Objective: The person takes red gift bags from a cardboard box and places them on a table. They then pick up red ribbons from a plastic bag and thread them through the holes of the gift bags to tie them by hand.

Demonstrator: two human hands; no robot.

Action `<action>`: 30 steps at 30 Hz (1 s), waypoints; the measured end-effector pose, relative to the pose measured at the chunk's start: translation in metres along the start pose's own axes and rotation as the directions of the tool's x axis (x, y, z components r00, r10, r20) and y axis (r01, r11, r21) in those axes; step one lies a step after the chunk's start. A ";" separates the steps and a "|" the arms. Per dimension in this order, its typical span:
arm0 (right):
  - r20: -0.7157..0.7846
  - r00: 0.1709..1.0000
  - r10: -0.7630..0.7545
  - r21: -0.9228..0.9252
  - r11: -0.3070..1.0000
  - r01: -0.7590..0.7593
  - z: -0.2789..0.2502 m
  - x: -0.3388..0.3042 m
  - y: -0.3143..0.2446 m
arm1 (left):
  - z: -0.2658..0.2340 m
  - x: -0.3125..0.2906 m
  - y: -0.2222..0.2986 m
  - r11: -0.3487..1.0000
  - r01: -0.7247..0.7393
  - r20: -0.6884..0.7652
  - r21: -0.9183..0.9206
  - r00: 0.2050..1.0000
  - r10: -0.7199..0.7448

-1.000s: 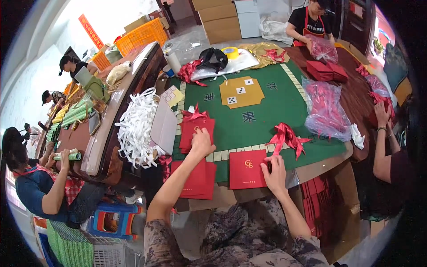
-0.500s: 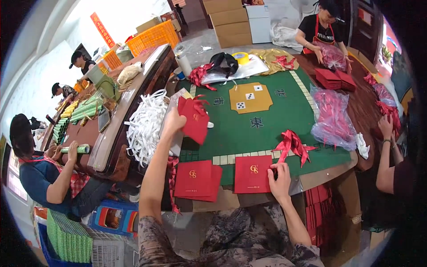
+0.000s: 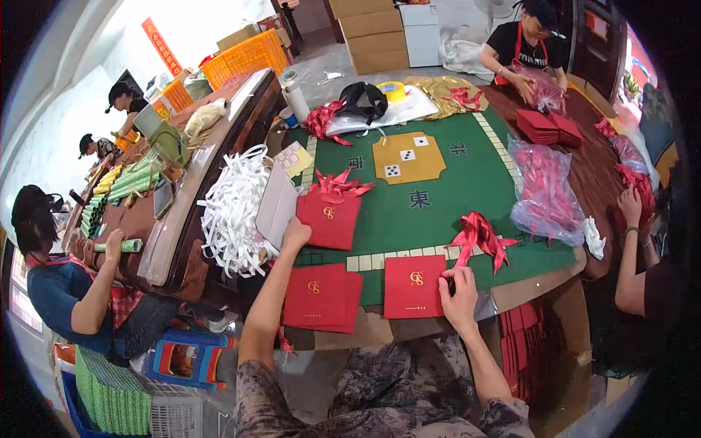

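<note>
Green felt covers the surface (image 3: 438,212), where the left hand (image 3: 296,235) pinches the near left corner of a red envelope (image 3: 330,219), its bow lying at the far end, long axis running near to far. The right hand (image 3: 460,296) lies flat, fingers spread, on the right edge of a second red envelope (image 3: 413,286) at the near rim; it seems to press rather than hold. A red ribbon bow (image 3: 480,237) sits just beyond that hand, nearer it than the left. A stack of red envelopes (image 3: 321,296) lies near left.

**Around the green surface**

A heap of white paper strips (image 3: 235,212) lies at the left edge. Clear bags of red goods (image 3: 544,191) sit right, with stacked red folders (image 3: 548,128) beyond. Far off stand cardboard boxes (image 3: 369,33), an orange crate (image 3: 244,57) and a yellow tape roll (image 3: 394,90).
</note>
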State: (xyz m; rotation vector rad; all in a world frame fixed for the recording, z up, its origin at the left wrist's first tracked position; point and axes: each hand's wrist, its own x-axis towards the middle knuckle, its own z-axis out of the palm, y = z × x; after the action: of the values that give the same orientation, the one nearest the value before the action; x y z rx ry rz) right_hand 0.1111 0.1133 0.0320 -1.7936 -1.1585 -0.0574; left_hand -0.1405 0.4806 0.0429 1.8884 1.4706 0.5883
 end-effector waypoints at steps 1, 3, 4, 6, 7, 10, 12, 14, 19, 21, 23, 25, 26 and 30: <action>-0.004 1.000 -0.012 -0.005 1.000 0.012 0.000 0.000 0.000 | 0.010 -0.003 0.005 0.971 0.016 -0.113 0.237 0.994 0.011; -0.011 1.000 -0.007 -0.005 1.000 0.007 0.001 -0.001 0.001 | 0.014 -0.005 0.023 0.835 -0.049 -0.117 0.549 0.984 0.135; -0.023 1.000 0.000 -0.006 1.000 0.000 -0.001 -0.002 0.003 | 0.019 -0.011 0.036 0.835 -0.057 -0.108 0.547 0.985 0.138; -0.022 1.000 0.008 -0.012 1.000 -0.009 -0.002 -0.002 0.004 | 0.040 -0.029 0.064 0.780 -0.234 -0.214 0.581 0.880 0.423; -0.027 1.000 0.008 -0.011 1.000 -0.008 -0.003 -0.003 0.004 | 0.047 -0.034 0.074 0.780 -0.239 -0.209 0.578 0.881 0.425; -0.007 1.000 0.026 0.003 1.000 -0.026 -0.004 -0.003 0.003 | 0.061 -0.040 0.091 0.660 -0.427 -0.007 0.618 0.836 0.548; -0.012 0.999 0.032 0.021 0.999 -0.032 -0.003 -0.003 0.001 | 0.075 -0.036 0.096 0.465 -0.527 0.185 0.711 0.778 0.600; -0.039 0.998 0.039 -0.001 0.999 -0.039 -0.004 -0.006 0.004 | 0.090 -0.029 0.107 0.468 -0.506 0.219 0.725 0.813 0.540; -0.030 0.997 0.064 0.031 0.998 -0.063 0.001 -0.004 0.004 | 0.089 0.006 0.101 0.515 -0.392 0.168 0.762 0.888 0.428; -0.047 0.996 0.070 0.018 0.997 -0.069 0.002 -0.002 0.005 | 0.088 0.018 0.084 0.516 -0.333 0.111 0.789 0.903 0.414; -0.019 0.997 0.070 0.036 0.997 -0.070 0.003 -0.003 0.005 | 0.083 0.024 0.072 0.566 -0.328 0.090 0.757 0.909 0.407; -0.017 0.995 0.098 0.035 0.995 -0.098 0.002 -0.004 0.007 | 0.080 0.017 0.069 0.560 -0.415 0.091 0.717 0.852 0.516; -0.002 0.994 0.108 0.045 0.993 -0.107 0.002 -0.003 0.007 | 0.077 0.013 0.069 0.552 -0.480 0.063 0.682 0.790 0.609; -0.081 0.993 0.086 0.055 0.995 -0.081 -0.002 -0.004 0.011 | 0.074 -0.031 0.114 0.570 -0.656 0.116 0.495 0.699 0.705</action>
State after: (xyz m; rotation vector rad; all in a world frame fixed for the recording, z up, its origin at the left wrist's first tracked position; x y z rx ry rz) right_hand 0.1181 0.1084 0.0238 -1.7755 -1.0160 -0.0523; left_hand -0.0215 0.4169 0.0776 2.9384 0.9268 0.6789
